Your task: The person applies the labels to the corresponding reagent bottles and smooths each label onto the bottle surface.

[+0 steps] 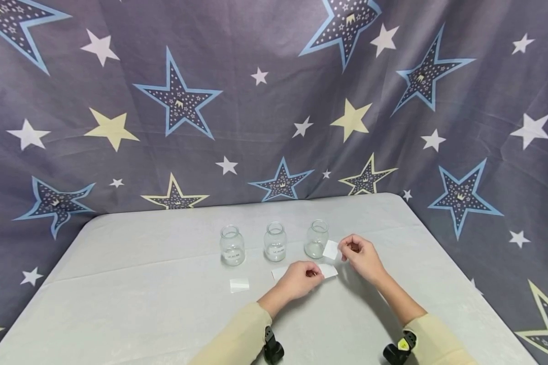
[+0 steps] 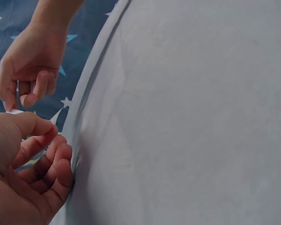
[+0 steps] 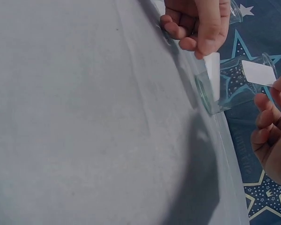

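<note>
My left hand [image 1: 298, 280] pinches a white paper strip [image 1: 328, 270] low over the table; the strip's two ends show on either side of the fingers. Between thumb and forefinger, my right hand [image 1: 362, 257] holds a small white square label [image 1: 331, 250] by its edge. That label is clear of the strip and overlaps the right glass jar [image 1: 317, 237] in the head view. In the right wrist view the label [image 3: 258, 73] appears blank on the visible side, in front of the jar. The left hand [image 2: 30, 164] in its own wrist view has its fingers curled inward.
A middle glass jar [image 1: 275, 241] and a left glass jar [image 1: 232, 244] stand open in the same row, each with small print low on its front. A small whitish rectangular piece [image 1: 239, 285] lies on the white-covered table [image 1: 141, 304]. Behind hangs a star-patterned curtain [image 1: 237, 121].
</note>
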The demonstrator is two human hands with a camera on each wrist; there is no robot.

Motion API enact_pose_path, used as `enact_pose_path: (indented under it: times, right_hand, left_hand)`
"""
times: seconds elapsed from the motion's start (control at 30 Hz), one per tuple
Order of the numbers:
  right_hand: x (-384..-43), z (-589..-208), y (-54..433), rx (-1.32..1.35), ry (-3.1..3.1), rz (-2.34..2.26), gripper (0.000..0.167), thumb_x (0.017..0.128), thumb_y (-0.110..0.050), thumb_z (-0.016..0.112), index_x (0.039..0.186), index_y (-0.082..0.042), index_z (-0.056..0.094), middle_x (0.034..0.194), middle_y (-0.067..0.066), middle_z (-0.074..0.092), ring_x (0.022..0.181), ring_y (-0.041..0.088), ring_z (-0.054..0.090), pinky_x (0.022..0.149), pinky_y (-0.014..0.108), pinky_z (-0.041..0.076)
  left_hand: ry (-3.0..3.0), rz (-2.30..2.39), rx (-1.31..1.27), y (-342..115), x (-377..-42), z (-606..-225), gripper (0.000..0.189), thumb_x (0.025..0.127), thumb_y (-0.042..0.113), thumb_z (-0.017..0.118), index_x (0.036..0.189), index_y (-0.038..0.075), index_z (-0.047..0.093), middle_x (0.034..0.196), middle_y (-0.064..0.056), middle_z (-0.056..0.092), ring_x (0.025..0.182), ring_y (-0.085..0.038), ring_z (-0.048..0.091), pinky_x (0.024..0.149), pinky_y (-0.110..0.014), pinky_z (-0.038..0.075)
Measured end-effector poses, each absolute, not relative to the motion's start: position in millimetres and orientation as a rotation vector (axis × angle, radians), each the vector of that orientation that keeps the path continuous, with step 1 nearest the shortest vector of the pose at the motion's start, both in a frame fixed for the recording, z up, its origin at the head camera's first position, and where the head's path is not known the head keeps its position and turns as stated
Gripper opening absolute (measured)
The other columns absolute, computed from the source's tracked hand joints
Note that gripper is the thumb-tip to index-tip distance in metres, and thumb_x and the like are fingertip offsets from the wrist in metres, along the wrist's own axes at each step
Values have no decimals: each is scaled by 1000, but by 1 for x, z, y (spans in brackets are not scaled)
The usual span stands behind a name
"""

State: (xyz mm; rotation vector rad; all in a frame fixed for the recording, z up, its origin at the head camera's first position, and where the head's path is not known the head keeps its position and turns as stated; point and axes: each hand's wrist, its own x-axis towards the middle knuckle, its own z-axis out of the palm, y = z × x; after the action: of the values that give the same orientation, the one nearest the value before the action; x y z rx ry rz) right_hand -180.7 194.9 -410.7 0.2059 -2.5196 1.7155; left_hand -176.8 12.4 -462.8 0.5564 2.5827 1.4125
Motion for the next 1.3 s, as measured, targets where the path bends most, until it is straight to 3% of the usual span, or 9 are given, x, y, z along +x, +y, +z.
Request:
enact_pose_path:
  times: [0.3, 0.8, 1.13, 1.3]
  right_hand:
    - [-179, -410, 191, 231, -2520, 1684, 9, 88, 1, 55, 89, 9, 58, 67, 20, 57, 45, 4, 42, 41, 19, 36]
    - [-199, -445, 202, 244, -2515, 1662, 10, 88, -7, 59, 90, 3, 60, 62, -1, 55, 50, 10, 47, 43, 22, 37]
    - [-185, -425, 192, 251, -2519, 1659, 9, 88, 0, 57, 89, 8, 59, 69, 24, 56, 57, 17, 53, 50, 21, 37]
    - [-191, -437, 194, 241, -2528, 1638, 6, 88, -3, 58, 89, 3, 61, 67, 17, 58, 59, 21, 55, 52, 20, 39]
  left_hand:
    - [2795, 1137, 569, 17, -178, -461, 9, 78, 13, 63, 70, 12, 67, 67, 6, 59, 61, -2, 45, 59, -17, 40]
    - [2835, 1196, 415, 17, -176, -462, 9, 76, 15, 68, 68, 12, 67, 64, 5, 60, 59, -4, 46, 57, -19, 40]
    - [2802, 1264, 410, 11, -176, -461, 8, 77, 12, 67, 69, 9, 65, 63, 4, 58, 57, -5, 45, 56, -19, 39]
    - [2789, 1304, 425, 8, -176, -460, 8, 77, 12, 66, 70, 9, 66, 63, 4, 59, 57, -4, 45, 57, -18, 40]
